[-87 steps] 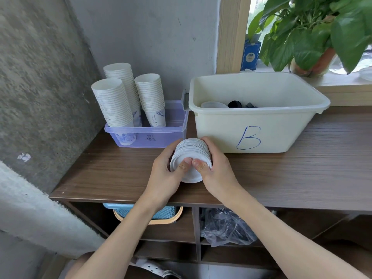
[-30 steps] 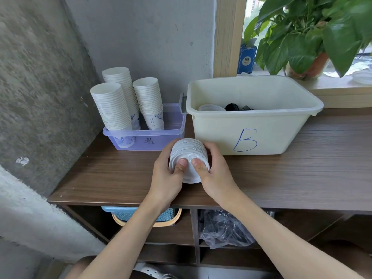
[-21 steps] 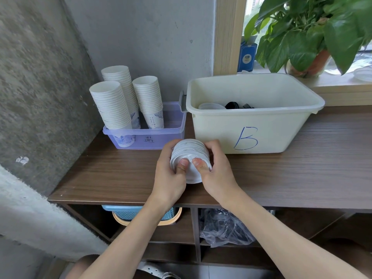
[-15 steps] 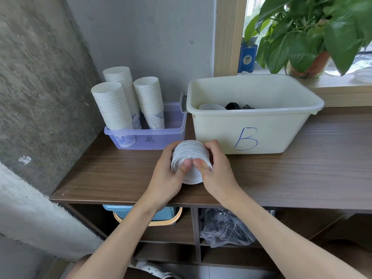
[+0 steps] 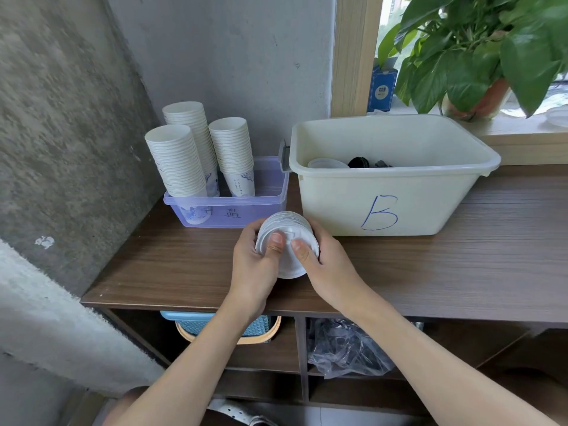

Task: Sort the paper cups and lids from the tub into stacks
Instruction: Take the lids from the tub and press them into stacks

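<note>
Both hands clamp the stack of round white plastic lids point(image 5: 287, 224) from either side. The left hand point(image 5: 255, 272) wraps its left edge, the right hand point(image 5: 327, 269) its right, and both thumbs press on the face of the nearest lid. The stack lies tipped on its side, face toward the camera, low over the dark wood-grain counter point(image 5: 461, 259) and just in front of the cream rectangular plastic tub marked "B" point(image 5: 430, 207). Cannot tell whether its lower edge touches the counter.

Risks, as judged:
1. The lids look thin and slippery, and the far end of the stack is hidden. If the squeeze slackens, the rear lids may fan out or slide off.
2. Too hard a squeeze may buckle the rims.
3. Setting the stack upright quickly may shed the top lids.

A loose white lid point(image 5: 327, 163) and black lids point(image 5: 358, 162) lie in the tub, unsorted. Three tall stacks of white paper cups point(image 5: 178, 161) stand in the clear violet plastic tray point(image 5: 264, 204) near the left hand. A careless swing there could topple them.
</note>
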`<state>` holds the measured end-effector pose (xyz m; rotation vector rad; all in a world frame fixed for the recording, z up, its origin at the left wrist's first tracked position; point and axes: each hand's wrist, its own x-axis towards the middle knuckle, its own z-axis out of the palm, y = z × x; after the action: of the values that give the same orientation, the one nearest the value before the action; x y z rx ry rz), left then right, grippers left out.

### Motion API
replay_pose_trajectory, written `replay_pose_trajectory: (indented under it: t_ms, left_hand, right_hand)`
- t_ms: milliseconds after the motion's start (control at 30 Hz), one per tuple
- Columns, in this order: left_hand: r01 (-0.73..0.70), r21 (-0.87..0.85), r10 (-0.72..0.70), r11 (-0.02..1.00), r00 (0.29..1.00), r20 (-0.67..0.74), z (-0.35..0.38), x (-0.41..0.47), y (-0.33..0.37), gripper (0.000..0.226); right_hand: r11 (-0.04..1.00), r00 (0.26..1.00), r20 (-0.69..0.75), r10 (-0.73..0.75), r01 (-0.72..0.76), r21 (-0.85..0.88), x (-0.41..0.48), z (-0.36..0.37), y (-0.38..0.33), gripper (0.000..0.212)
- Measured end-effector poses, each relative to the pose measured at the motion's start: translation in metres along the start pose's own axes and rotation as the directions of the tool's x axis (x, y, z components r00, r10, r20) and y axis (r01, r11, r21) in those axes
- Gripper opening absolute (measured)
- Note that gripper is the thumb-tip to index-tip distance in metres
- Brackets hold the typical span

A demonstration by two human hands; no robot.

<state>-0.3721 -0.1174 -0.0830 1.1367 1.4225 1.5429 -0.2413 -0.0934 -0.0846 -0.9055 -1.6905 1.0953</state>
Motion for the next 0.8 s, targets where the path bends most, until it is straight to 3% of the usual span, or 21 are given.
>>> replay_pose_trajectory:
  t_ms: [133,300,467,600,667,800]
  left_hand:
    - [-0.024,0.035,0.024,0.999,1.000,-0.003,0.004,-0.001,0.002,0.022]
    - [-0.028,0.050,0.028,0.998,1.000,0.001,0.008,-0.003,0.005,0.014]
    - [-0.068,0.076,0.065,0.995,0.997,0.049,0.005,-0.003,0.002,0.013]
    - [-0.127,0.081,0.113,0.989,0.981,0.160,-0.008,-0.002,-0.001,0.044]
    - [-0.131,0.092,0.114,0.987,0.978,0.176,-0.008,-0.002,0.000,0.043]
    - [-0.076,0.017,0.074,0.997,0.994,0.078,-0.003,0.001,-0.002,0.030]
  right_hand:
    - [0.999,0.999,-0.039,0.030,-0.028,0.043,0.001,0.001,0.001,0.038]
    - [0.999,0.996,-0.085,0.017,-0.013,0.042,-0.002,-0.001,-0.002,0.020]
    - [1.000,0.995,-0.102,0.009,-0.011,-0.024,0.000,-0.005,-0.001,0.024]
    - [0.992,0.995,-0.094,-0.017,0.005,-0.124,0.000,-0.003,0.001,0.029]
    - [0.991,0.995,-0.093,-0.023,0.010,-0.136,0.000,-0.003,0.002,0.030]
    - [0.995,0.997,-0.076,-0.028,0.021,-0.092,0.001,-0.003,0.001,0.030]
